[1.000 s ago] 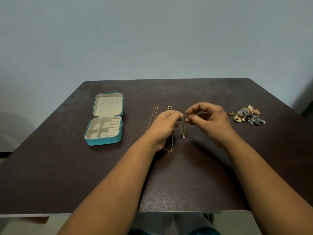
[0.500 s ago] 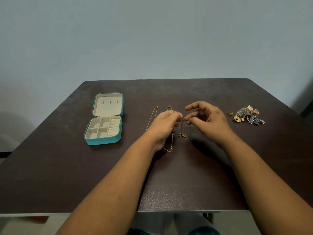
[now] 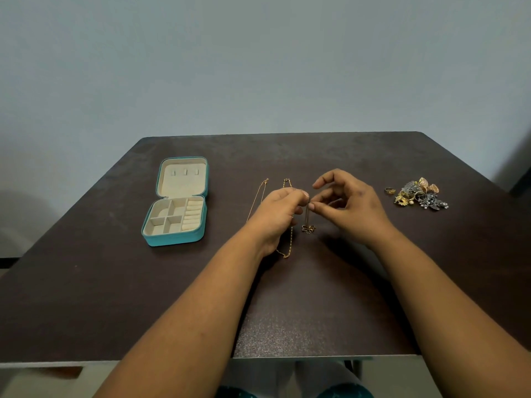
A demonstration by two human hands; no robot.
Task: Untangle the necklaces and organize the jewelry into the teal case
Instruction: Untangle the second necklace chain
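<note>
My left hand and my right hand meet at the middle of the dark table, both pinching the top of a thin chain necklace. It hangs down to a small clasp bundle touching the tabletop. A thicker gold chain lies stretched under my left hand. A fine gold chain lies straight just left of it. The teal case lies open at the left, cream compartments bare.
A pile of rings, earrings and brooches sits at the right, with a single gold ring beside it. The table's front edge is close to me and a pale wall rises behind.
My right hand has opened its upper fingers and shifted slightly right. The hanging necklace dropped until its lower end touches the table. The left hand barely moved.
</note>
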